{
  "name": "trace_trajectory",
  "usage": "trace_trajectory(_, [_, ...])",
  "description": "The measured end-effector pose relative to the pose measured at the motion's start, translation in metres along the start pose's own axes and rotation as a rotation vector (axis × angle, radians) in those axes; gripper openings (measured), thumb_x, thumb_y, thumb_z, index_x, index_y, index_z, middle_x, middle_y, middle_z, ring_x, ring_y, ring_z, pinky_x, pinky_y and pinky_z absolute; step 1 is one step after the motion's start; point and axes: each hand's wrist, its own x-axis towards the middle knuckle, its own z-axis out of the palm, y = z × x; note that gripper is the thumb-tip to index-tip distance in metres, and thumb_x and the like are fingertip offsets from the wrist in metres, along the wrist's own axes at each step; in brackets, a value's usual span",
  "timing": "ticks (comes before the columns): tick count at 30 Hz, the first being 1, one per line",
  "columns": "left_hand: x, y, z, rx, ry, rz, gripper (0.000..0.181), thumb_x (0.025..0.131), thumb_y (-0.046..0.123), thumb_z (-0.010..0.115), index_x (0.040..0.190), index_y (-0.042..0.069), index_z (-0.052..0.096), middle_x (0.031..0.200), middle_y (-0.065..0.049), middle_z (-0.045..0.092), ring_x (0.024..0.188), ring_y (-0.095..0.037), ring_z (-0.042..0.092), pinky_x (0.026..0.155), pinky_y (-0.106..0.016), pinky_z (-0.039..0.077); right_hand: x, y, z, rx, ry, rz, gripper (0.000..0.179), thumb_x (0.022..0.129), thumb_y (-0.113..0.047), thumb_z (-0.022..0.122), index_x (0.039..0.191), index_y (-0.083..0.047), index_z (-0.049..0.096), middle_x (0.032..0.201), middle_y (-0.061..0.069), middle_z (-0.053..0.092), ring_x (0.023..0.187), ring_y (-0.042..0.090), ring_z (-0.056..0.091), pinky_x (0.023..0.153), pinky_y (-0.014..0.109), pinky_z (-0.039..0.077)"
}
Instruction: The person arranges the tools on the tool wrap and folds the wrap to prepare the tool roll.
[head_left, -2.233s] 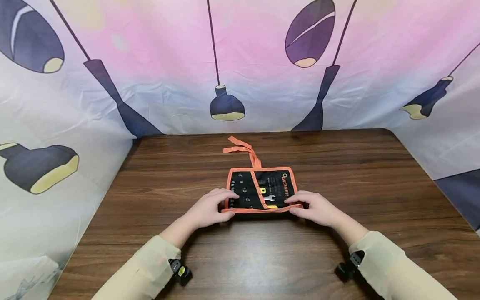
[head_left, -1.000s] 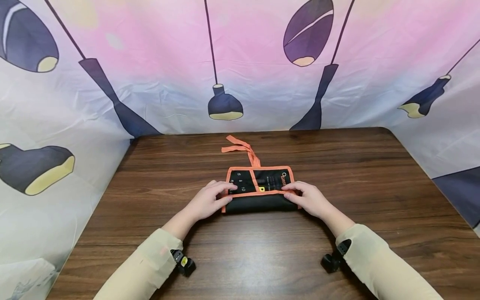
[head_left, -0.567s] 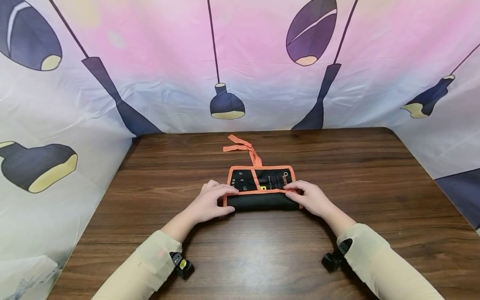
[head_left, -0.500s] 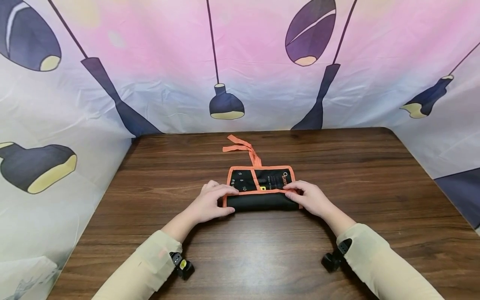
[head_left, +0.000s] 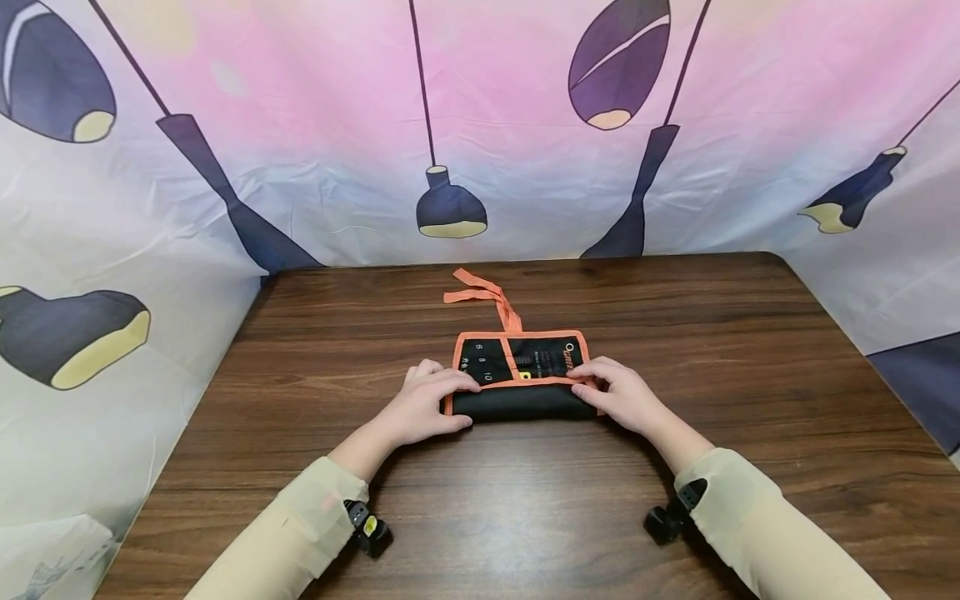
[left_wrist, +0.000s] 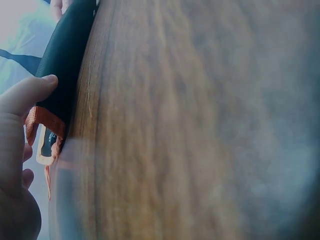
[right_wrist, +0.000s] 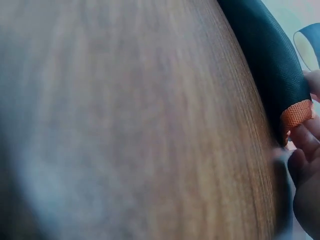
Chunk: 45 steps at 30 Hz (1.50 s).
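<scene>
A black tool roll (head_left: 525, 403) with orange edging lies on the table, its near part folded over so the plain outer side shows. Beyond the fold, printed numbers, orange lettering and a bit of yellow remain visible. My left hand (head_left: 422, 403) grips the left end, thumb on the near side and fingers over the fold. At the right end, my right hand (head_left: 619, 395) pinches the folded edge between thumb and fingers. The left wrist view shows the thumb (left_wrist: 30, 92) against the black fabric. Orange trim (right_wrist: 298, 114) wraps the roll's end beside the right fingers.
Two orange tie straps (head_left: 486, 293) stretch from the roll's far edge toward the back of the table. The brown wood-grain table (head_left: 495, 517) carries the roll. Behind it hangs a cloth backdrop (head_left: 337, 167) printed with lamps.
Both hands have carried the near edge away from the body, folding it over; the printed wrench is now covered. Over the last half second the roll and hands have barely moved.
</scene>
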Motion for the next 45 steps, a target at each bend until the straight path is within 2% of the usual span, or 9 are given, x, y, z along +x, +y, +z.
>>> trace_trajectory(4, [0.001, 0.0, 0.0, -0.017, -0.01, -0.007, 0.037, 0.079, 0.032, 0.074, 0.114, 0.024, 0.065, 0.12, 0.008, 0.059, 0.105, -0.017, 0.039, 0.085, -0.041, 0.026, -0.004, -0.001, -0.001, -0.059, 0.026, -0.102, 0.026, 0.083, -0.02, 0.072, 0.108, -0.014, 0.069, 0.108, 0.002, 0.058, 0.096, 0.018, 0.051, 0.08, 0.039, 0.043])
trace_trajectory(7, [0.001, -0.001, 0.0, -0.039, -0.02, -0.011, 0.036, 0.08, 0.03, 0.074, 0.114, 0.023, 0.065, 0.12, 0.008, 0.059, 0.106, -0.017, 0.04, 0.087, -0.042, 0.027, -0.006, -0.002, -0.001, -0.117, 0.011, -0.151, 0.036, 0.08, -0.026, 0.076, 0.114, -0.016, 0.068, 0.115, 0.001, 0.055, 0.108, 0.022, 0.044, 0.087, 0.045, 0.038])
trace_trajectory(10, [0.002, -0.001, 0.0, -0.057, -0.028, -0.007, 0.035, 0.08, 0.029, 0.073, 0.114, 0.023, 0.065, 0.119, 0.008, 0.06, 0.107, -0.016, 0.041, 0.091, -0.043, 0.029, -0.007, -0.004, 0.002, -0.189, -0.006, -0.197, 0.045, 0.078, -0.03, 0.077, 0.12, -0.018, 0.065, 0.115, -0.001, 0.053, 0.107, 0.023, 0.041, 0.086, 0.044, 0.036])
trace_trajectory(14, [0.003, -0.002, 0.001, -0.067, -0.035, 0.005, 0.035, 0.081, 0.028, 0.072, 0.115, 0.021, 0.065, 0.118, 0.008, 0.061, 0.109, -0.016, 0.045, 0.094, -0.043, 0.032, -0.009, -0.005, 0.005, -0.249, 0.003, -0.24, 0.046, 0.077, -0.029, 0.077, 0.121, -0.019, 0.065, 0.108, -0.002, 0.053, 0.1, 0.022, 0.042, 0.084, 0.043, 0.033])
trace_trajectory(20, [0.005, -0.003, 0.001, -0.084, -0.044, 0.008, 0.035, 0.082, 0.027, 0.071, 0.116, 0.021, 0.064, 0.116, 0.008, 0.061, 0.106, -0.014, 0.048, 0.09, -0.039, 0.038, -0.014, -0.004, 0.01, -0.248, 0.022, -0.205, 0.043, 0.08, -0.03, 0.075, 0.121, -0.022, 0.064, 0.105, -0.003, 0.055, 0.096, 0.019, 0.042, 0.083, 0.042, 0.034])
trace_trajectory(24, [0.005, -0.003, 0.002, -0.08, -0.045, 0.012, 0.036, 0.082, 0.028, 0.072, 0.116, 0.021, 0.064, 0.117, 0.008, 0.061, 0.104, -0.014, 0.048, 0.09, -0.039, 0.037, -0.016, -0.002, 0.013, -0.24, 0.042, -0.191, 0.044, 0.08, -0.031, 0.075, 0.121, -0.023, 0.064, 0.106, -0.003, 0.055, 0.095, 0.018, 0.042, 0.08, 0.04, 0.036])
trace_trajectory(32, [0.007, -0.004, 0.006, -0.077, -0.05, 0.002, 0.037, 0.082, 0.029, 0.072, 0.117, 0.023, 0.063, 0.119, 0.01, 0.06, 0.106, -0.014, 0.046, 0.092, -0.041, 0.034, -0.015, -0.004, 0.019, -0.325, 0.092, -0.276, 0.049, 0.075, -0.031, 0.078, 0.12, -0.019, 0.064, 0.106, 0.003, 0.054, 0.095, 0.025, 0.044, 0.079, 0.043, 0.031])
trace_trajectory(38, [0.008, -0.002, 0.003, -0.085, -0.073, -0.017, 0.036, 0.084, 0.03, 0.07, 0.119, 0.024, 0.063, 0.119, 0.009, 0.06, 0.108, -0.015, 0.048, 0.094, -0.043, 0.034, -0.014, -0.009, 0.021, -0.404, 0.108, -0.306, 0.043, 0.077, -0.028, 0.076, 0.117, -0.018, 0.064, 0.1, 0.001, 0.059, 0.095, 0.024, 0.045, 0.077, 0.042, 0.03])
trace_trajectory(45, [0.012, -0.004, 0.003, -0.092, -0.08, -0.027, 0.036, 0.086, 0.03, 0.068, 0.121, 0.023, 0.063, 0.119, 0.007, 0.061, 0.106, -0.017, 0.052, 0.091, -0.04, 0.039, -0.013, -0.008, 0.022, -0.368, 0.085, -0.287, 0.04, 0.077, -0.026, 0.077, 0.114, -0.017, 0.064, 0.098, -0.001, 0.06, 0.094, 0.022, 0.045, 0.079, 0.042, 0.03])
